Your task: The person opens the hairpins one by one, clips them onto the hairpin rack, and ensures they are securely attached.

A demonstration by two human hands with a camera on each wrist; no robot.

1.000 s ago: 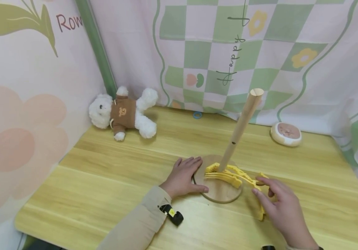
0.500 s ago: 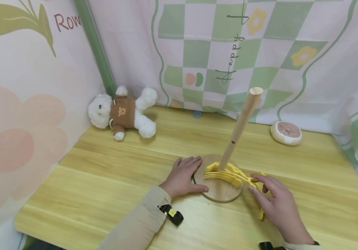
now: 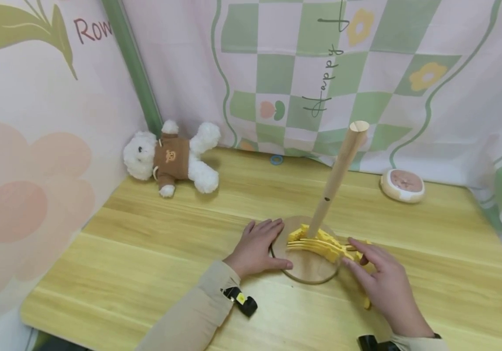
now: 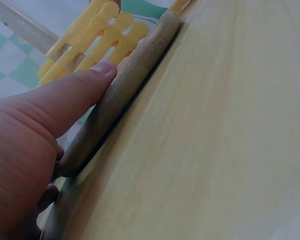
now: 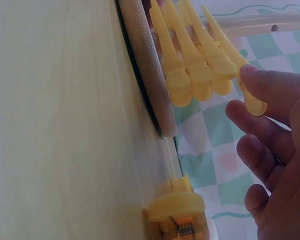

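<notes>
A wooden post (image 3: 337, 175) stands on a round wooden base (image 3: 310, 275). Several curved yellow plastic clips (image 3: 314, 247) lie side by side over the base, reaching around the foot of the post. My left hand (image 3: 255, 251) rests on the base's left side, its thumb on top at the rim. With thumb and forefinger my right hand (image 3: 382, 282) pinches the rounded end of the outermost clip (image 5: 256, 104), right beside the others; its other fingers are loosely bent. Another yellow clip (image 5: 176, 210), its metal spring showing, is on the table, mostly hidden below my right hand in the head view.
A white plush dog (image 3: 172, 158) in a brown top lies at the back left of the wooden table (image 3: 145, 263). At the back are a small blue ring (image 3: 276, 160) and a rounded pink-and-white object (image 3: 403, 185). A printed curtain (image 3: 277, 73) hangs behind.
My right hand has moved left toward the base, bringing the pinched clip in close to the row of clips. My left hand has kept its place on the base.
</notes>
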